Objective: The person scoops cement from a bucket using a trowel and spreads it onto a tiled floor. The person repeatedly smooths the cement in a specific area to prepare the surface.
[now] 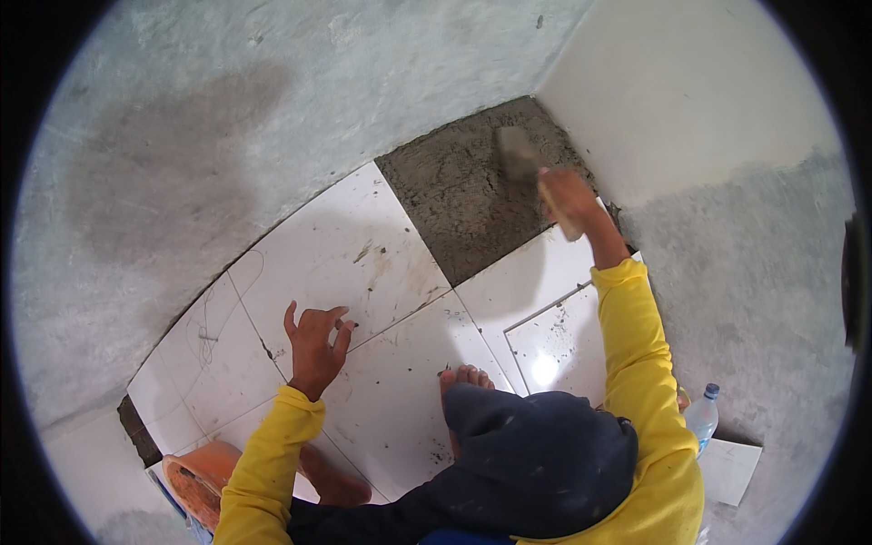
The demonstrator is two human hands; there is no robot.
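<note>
My right hand is closed round the wooden handle of a trowel. The trowel's blade lies over a patch of wet grey mortar in the corner between two walls, near the right wall; it is slightly blurred. My left hand hovers over the large white floor tiles, thumb and index finger drawn together. A tiny dark bit shows at those fingertips; I cannot make out what it is. Dirt and mortar smears mark the white tile left of the mortar patch.
Grey plastered walls close in ahead and on the right. An orange bucket stands at lower left. On the right are a clear plastic bottle and a white tile piece. A loose-looking tile lies by my right knee. Thin string rests at left.
</note>
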